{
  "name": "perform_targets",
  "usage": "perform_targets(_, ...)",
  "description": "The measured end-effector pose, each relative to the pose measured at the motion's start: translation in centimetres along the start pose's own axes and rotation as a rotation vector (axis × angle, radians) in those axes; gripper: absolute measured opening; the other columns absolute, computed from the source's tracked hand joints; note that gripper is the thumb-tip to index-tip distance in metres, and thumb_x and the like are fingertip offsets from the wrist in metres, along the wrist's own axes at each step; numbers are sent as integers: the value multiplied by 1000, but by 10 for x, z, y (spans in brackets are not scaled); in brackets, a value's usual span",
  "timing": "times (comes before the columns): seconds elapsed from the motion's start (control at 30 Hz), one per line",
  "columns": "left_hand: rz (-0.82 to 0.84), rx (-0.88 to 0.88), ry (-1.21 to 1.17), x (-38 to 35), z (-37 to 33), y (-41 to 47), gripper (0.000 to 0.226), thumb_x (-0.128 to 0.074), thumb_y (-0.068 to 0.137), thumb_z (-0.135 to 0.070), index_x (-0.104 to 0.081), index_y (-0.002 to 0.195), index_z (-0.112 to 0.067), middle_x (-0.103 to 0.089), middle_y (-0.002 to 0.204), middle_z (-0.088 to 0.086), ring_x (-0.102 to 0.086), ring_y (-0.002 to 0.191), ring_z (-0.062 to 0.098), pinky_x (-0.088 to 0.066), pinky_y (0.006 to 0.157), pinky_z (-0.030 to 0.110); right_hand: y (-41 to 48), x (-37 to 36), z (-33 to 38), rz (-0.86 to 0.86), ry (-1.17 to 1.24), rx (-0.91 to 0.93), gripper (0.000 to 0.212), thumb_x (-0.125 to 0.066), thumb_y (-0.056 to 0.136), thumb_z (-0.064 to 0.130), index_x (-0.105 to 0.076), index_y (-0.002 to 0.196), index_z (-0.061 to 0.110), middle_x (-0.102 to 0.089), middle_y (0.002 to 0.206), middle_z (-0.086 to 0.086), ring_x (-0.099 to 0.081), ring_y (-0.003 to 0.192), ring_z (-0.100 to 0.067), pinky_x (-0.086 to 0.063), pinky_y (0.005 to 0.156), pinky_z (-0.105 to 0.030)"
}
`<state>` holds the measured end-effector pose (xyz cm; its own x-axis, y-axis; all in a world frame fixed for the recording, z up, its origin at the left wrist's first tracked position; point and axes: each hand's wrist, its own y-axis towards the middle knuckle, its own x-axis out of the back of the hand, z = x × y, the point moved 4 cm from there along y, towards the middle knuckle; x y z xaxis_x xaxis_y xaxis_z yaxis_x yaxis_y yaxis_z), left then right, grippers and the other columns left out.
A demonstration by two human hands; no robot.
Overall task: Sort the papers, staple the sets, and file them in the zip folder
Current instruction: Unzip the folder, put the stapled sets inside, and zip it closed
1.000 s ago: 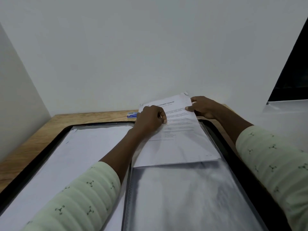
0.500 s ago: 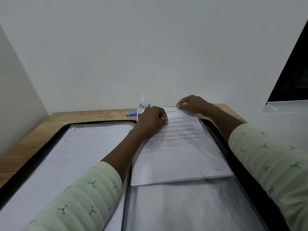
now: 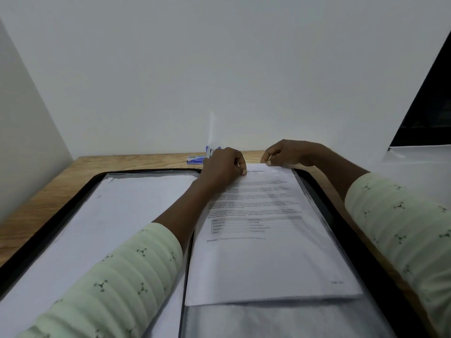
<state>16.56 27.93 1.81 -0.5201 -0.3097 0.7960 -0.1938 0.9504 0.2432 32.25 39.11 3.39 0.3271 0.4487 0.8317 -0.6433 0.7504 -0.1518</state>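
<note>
Left hand (image 3: 223,167), right hand (image 3: 284,154) — pinching paper set (image 3: 268,252) top edge.

Pale green sleeves (image 3: 127,286) carry a small dark sprig print. The printed sheet (image 3: 266,242) is white with black text and a grey-banded table. The zip folder (image 3: 324,191) has a black rim, the tabletop (image 3: 44,191) is light wood grain, and the small box (image 3: 195,159) is blue.
</note>
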Motion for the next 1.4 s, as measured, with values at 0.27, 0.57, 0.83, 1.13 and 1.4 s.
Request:
perform_targets(0.27, -23, 29, 56, 4, -3, -6, 9, -74, 82, -20, -69, 77, -25, -59, 113, -1, -51, 117, 21, -35, 104, 55, 1, -17, 24, -46, 15, 111, 8, -69, 87, 22, -72, 82, 27, -66, 79, 11, -56, 78, -8, -45, 80, -30)
perform_targets(0.57, -27, 17, 77, 0, -7, -11, 20, -63, 88, -18, -59, 73, -29, -52, 72, -16, -58, 110, 27, -42, 99, 58, -16, -18, 29, 45, -60, 24, 16, -66, 90, 31, -75, 81, 22, -72, 92, -2, -59, 82, -15, -51, 83, -35)
perform_targets(0.83, 20, 17, 26, 3, 11, -15, 28, -75, 81, -42, -57, 72, -23, -57, 71, -10, -60, 90, 19, -47, 88, 42, -33, -26, 33, -57, -98, 79, 44, -53, 91, 60, -76, 88, 22, -68, 103, 1, -56, 101, -17, -40, 83, -30)
perform_targets(1.13, -53, 91, 137, 12, 15, -28, 22, -70, 87, -35, -62, 94, -16, -66, 119, 3, -44, 131, 21, -27, 93, 39, -49, -33, 39, -75, -175, 56, 36, -52, 91, 60, -70, 75, 33, -64, 105, 2, -56, 104, -17, -39, 79, -27)
perform_targets(1.4, -86, 67, 98, 10, 19, -28, 29, -65, 90, -44, -57, 107, -21, -65, 105, 0, -52, 115, 21, -30, 89, 40, -53, -31, 33, -156, -110, 70, 37, -60, 89, 56, -76, 92, 22, -66, 111, 3, -56, 110, -16, -40, 90, -30)
